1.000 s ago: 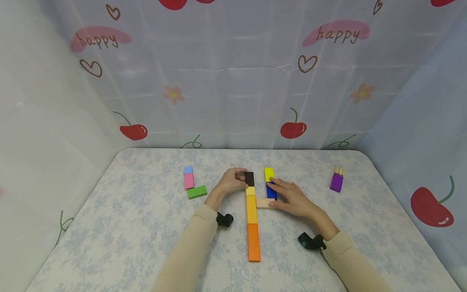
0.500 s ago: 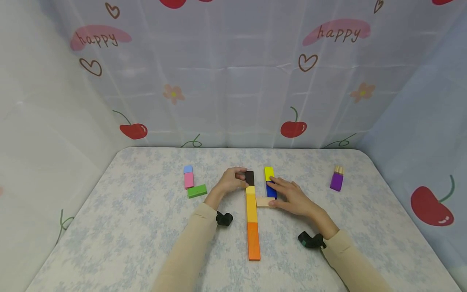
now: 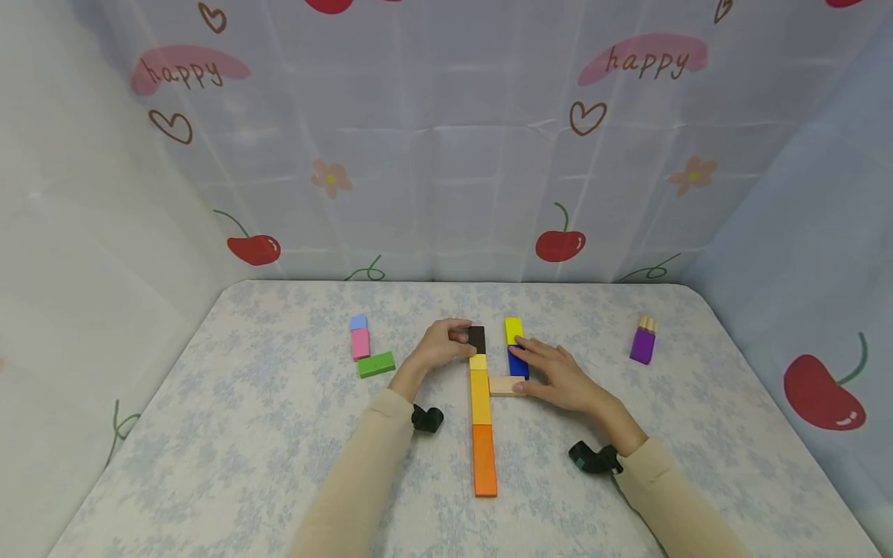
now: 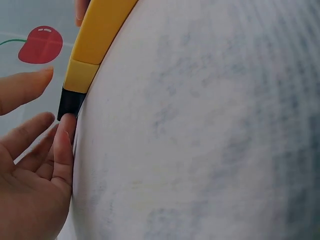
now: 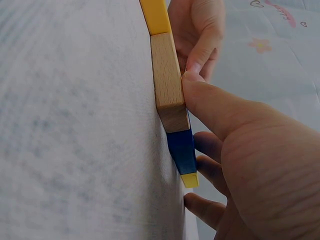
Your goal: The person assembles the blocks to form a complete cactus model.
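A line of flat blocks runs up the table: an orange block (image 3: 484, 460), a golden-yellow block (image 3: 480, 397), a short pale-yellow block (image 3: 477, 362) and a black block (image 3: 477, 340). My left hand (image 3: 442, 345) touches the black block with its fingers, and in the left wrist view its thumb (image 4: 27, 90) stands apart from the blocks. Sideways off the golden-yellow block lies a natural wood block (image 3: 505, 386). My right hand (image 3: 561, 378) rests its thumb on that one and its straight fingers on the blue block (image 3: 518, 364). Beyond the blue one is a bright yellow block (image 3: 513, 330).
To the left lie a light blue block (image 3: 359, 322), a pink block (image 3: 360, 344) and a green block (image 3: 377, 364). A purple block (image 3: 643, 346) with several pale wooden pieces (image 3: 647, 323) at its far end is on the right. A printed curtain (image 3: 432, 155) hangs behind the table.
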A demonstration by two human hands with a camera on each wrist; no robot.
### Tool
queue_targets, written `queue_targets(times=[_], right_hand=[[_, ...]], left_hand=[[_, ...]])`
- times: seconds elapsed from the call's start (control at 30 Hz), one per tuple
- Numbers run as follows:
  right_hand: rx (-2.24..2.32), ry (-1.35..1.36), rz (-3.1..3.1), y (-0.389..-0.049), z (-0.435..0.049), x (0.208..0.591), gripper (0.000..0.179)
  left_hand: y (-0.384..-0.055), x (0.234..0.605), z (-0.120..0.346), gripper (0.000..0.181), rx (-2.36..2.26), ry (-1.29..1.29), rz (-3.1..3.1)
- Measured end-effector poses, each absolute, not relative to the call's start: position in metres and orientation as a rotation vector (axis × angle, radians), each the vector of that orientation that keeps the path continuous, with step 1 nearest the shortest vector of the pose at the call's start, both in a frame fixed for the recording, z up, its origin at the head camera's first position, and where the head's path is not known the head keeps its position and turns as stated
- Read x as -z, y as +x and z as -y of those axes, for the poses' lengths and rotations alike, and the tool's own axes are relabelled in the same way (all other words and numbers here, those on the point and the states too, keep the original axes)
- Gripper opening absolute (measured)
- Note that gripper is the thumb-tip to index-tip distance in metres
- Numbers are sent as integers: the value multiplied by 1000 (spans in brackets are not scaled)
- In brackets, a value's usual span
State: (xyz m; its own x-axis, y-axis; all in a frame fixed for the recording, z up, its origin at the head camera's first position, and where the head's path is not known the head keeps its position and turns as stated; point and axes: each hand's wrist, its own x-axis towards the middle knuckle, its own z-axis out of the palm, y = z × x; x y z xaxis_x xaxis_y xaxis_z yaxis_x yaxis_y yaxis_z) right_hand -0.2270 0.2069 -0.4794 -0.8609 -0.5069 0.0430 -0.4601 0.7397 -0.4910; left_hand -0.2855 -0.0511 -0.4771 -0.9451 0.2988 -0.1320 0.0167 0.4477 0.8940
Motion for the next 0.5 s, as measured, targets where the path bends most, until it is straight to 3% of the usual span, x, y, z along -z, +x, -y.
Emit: queue_targets(times=[0.5], right_hand=[[751,-807,-2858,-226,-206,479,67]], left_hand=[[-252,471,54,75,-1105,683,-2573]])
